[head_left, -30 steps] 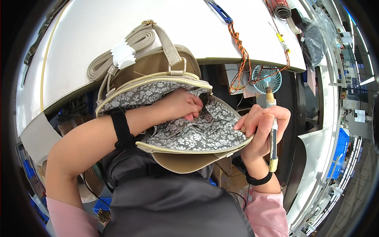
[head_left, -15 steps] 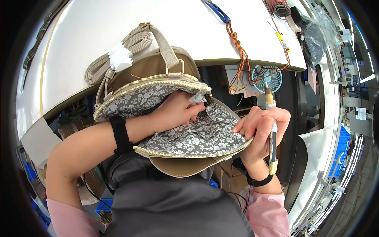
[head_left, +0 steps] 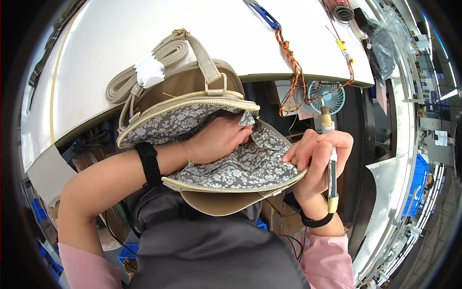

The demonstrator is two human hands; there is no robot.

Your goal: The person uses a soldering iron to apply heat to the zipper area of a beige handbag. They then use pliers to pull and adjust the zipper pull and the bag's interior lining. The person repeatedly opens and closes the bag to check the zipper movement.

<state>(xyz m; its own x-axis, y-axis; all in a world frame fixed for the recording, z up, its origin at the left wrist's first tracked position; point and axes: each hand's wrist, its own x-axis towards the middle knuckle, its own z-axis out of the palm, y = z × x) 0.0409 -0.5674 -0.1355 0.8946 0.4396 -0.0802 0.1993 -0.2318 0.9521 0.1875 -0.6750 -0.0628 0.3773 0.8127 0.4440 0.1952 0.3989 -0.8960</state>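
Observation:
A beige-brown handbag [head_left: 216,203] hangs unzipped at the table's front edge, its grey lining [head_left: 231,169] printed with white flowers. My left hand [head_left: 219,139] reaches inside with fingers curled, pinching a fold of lining near the right end of the zipper [head_left: 192,102]; its fingertips are partly hidden. At the bag's right side, my right hand [head_left: 320,156] grips the near zippered edge between thumb and fingers. The same hand holds a slim stick-like tool [head_left: 332,178] upright, with a tan tip, white wrapping, dark shaft and yellowish taped lower end.
On the white table [head_left: 120,29], a coiled strap [head_left: 130,82] rests against the bag. Farther right lie blue thread snips [head_left: 264,15] with an orange-black cord [head_left: 288,53] and a yellow-handled tool [head_left: 342,46]. A small blue fan [head_left: 326,96] stands below the table edge.
My left hand has pushed slightly deeper toward the bag's right end, its fingers turning, and the fold of lining there has shifted. My right hand stays nearly still.

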